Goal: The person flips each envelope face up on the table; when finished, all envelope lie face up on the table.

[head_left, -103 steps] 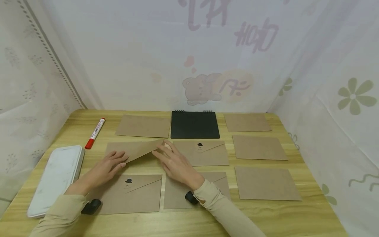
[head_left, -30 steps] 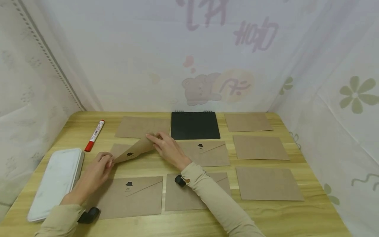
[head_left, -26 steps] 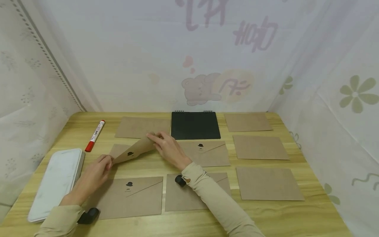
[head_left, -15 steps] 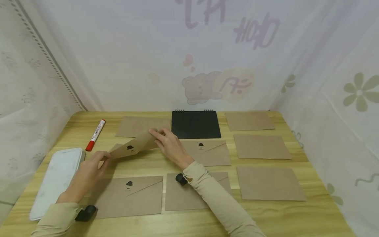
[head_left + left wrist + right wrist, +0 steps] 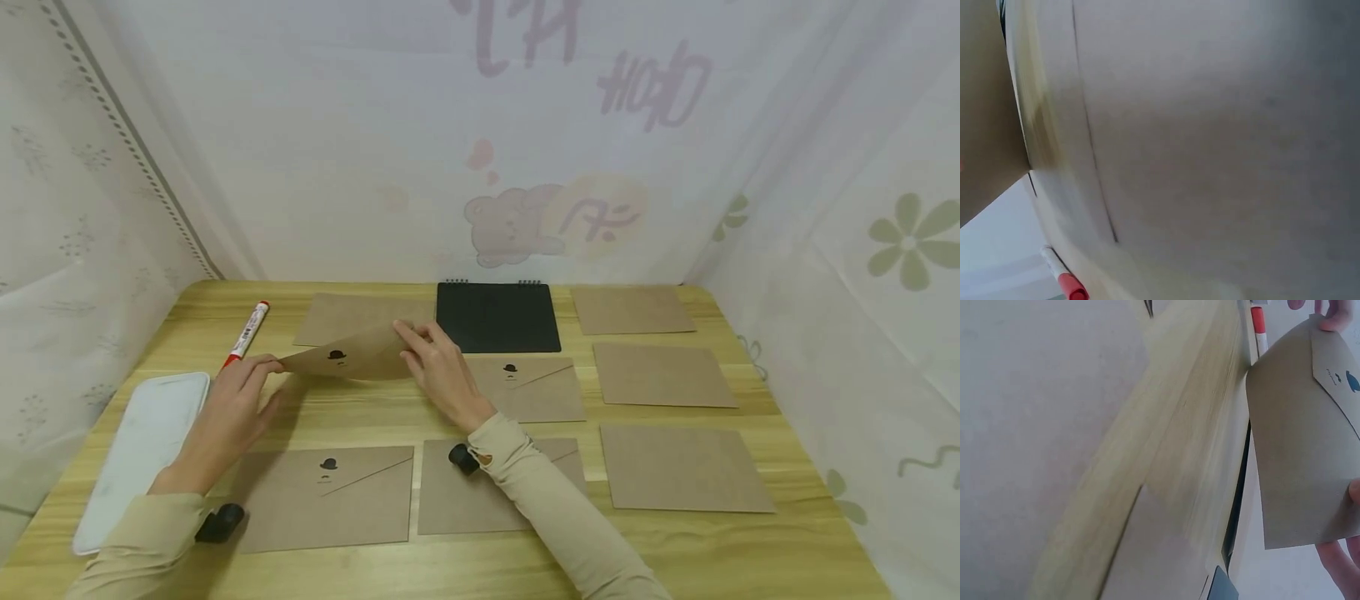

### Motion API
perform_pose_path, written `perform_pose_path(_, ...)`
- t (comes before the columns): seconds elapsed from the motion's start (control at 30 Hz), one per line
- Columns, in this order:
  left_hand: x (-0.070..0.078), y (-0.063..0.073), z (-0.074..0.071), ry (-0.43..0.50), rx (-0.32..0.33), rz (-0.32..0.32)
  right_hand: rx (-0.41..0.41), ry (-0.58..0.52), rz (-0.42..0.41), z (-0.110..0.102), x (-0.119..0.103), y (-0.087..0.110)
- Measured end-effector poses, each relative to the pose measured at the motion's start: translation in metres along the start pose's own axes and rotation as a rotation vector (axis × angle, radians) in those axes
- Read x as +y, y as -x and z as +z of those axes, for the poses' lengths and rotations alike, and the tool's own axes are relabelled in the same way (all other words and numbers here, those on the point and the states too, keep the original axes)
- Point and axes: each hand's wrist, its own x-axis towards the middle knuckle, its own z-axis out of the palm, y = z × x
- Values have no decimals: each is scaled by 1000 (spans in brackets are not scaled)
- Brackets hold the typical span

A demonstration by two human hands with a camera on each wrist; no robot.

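A brown paper envelope (image 5: 356,353) with a small black hat print is raised above the middle-left of the table, tilted so the print shows. My left hand (image 5: 228,412) pinches its left end. At the right end, my right hand (image 5: 442,367) pinches it between thumb and fingers. The right wrist view shows the envelope (image 5: 1300,444) slightly bowed, with fingers at both ends and its slanted flap closed. Only part of the envelope (image 5: 985,106) appears in the left wrist view, where my left hand is mostly hidden.
More envelopes lie flat: a hat-printed one (image 5: 326,500) in front, one (image 5: 525,389) right of my right hand, and several plain ones (image 5: 663,375) at the right. A black spiral notebook (image 5: 498,317) is at the back. A red-and-white marker (image 5: 247,333) and white case (image 5: 142,458) lie left.
The envelope has gone from lying with one edge lifted to being raised off the table, print showing. Lately my left hand moved away from me, lifting the left end.
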Motion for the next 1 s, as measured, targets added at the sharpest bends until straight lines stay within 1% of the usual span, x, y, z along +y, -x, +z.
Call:
perform_pose_path(0.1, -1, -3, -2, -8, -32, -12, 7, 2, 20, 0, -1, 2)
perform_pose_path(0.13, -1, -4, -2, -11, -34, -12, 10, 0, 26, 1, -2, 3)
perform_pose_path(0.27, -2, -7, -3, -38, -14, 1, 19, -8, 43, 2, -4, 5)
perform_pose_path(0.4, -2, -7, -1, -57, 6, 4, 23, -5, 61, 3, -6, 7)
perform_pose_path(0.6, -2, -6, 0, -68, -19, -12, 5, 24, 93, 4, -8, 12)
perform_pose_path(0.7, -3, -4, 1, -80, -57, -23, -3, 46, 110, 4, -10, 14)
perform_pose_path(0.9, -6, 1, 5, -111, -220, -71, -37, 80, 159, 5, -12, 17)
perform_pose_path(1.0, -5, 2, 5, -120, -263, -97, -50, 80, 180, 6, -13, 18)
